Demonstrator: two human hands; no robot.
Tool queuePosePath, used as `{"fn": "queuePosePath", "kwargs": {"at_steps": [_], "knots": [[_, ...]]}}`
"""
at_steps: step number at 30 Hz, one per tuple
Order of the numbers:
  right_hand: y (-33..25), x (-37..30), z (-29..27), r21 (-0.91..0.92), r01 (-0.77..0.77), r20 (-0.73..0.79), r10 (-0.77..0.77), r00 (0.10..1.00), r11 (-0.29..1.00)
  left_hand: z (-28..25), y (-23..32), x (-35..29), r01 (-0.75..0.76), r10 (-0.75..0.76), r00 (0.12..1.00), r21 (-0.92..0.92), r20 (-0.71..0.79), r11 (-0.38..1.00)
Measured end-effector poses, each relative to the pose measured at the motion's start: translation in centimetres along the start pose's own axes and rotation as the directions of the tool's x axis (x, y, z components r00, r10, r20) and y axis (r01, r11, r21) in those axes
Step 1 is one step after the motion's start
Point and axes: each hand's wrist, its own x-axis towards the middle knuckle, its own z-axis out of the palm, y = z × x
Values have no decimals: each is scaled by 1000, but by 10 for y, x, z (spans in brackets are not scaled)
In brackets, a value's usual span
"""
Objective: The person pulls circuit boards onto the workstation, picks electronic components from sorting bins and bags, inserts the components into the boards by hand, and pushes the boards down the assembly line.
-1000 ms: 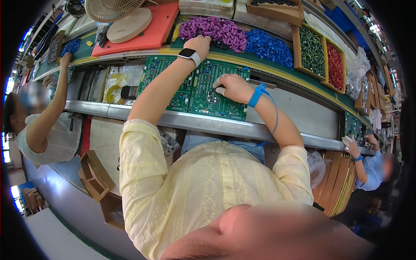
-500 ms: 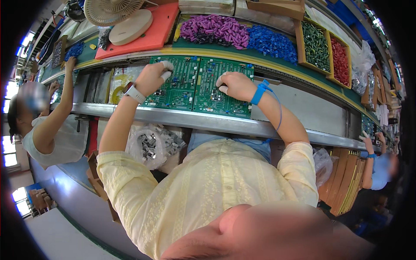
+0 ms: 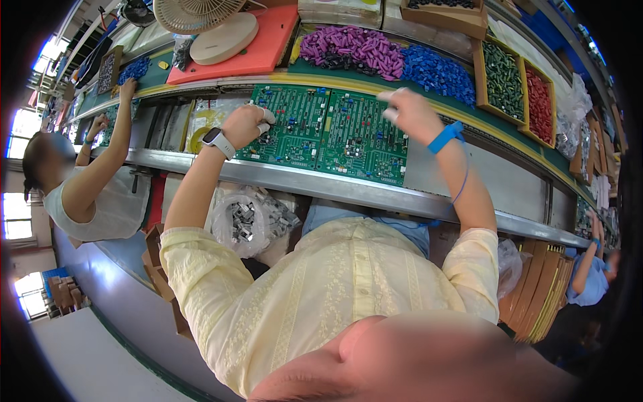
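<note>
Two green circuit boards, filled with small components, lie side by side on the metal-railed line. My left hand, with white finger covers and a watch on the wrist, is over the left part of the left board. Its fingers are curled together near small dark parts; whatever they hold is hidden. My right hand, also in white finger covers, hovers at the upper right of the right board. Thumb and forefinger are apart, with nothing visible between them. A blue wrist strap with a cord circles that wrist.
Beyond the line lie heaps of purple parts and blue parts, and boxes of green parts and red parts. A fan stands on a red board. A bag of metal pieces hangs below the rail. Co-workers sit at either side.
My right hand has lifted off the right board and moved up and right, its fingers parting. My left hand has shifted slightly down the left board. The whole view has shifted a little.
</note>
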Motion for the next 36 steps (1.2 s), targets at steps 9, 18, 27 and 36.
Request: {"fn": "queuePosePath", "kwargs": {"at_steps": [9, 18, 27, 36], "knots": [[116, -13, -22, -427, -417, -282, 320, 904, 802, 8, -9, 2, -116, 118, 992, 44, -36, 992], [123, -13, -10, -304, -373, -302, 283, 911, 877, 15, -10, -2, -172, 175, 984, 102, -28, 980], [129, -15, -6, -244, -315, -331, 226, 916, 917, 28, 11, 2, -237, 247, 966, 120, -80, 964], [127, -28, -6, -2, -249, -369, 231, 900, 969, 8, 83, 84, -367, 364, 929, 32, 68, 930]]}}
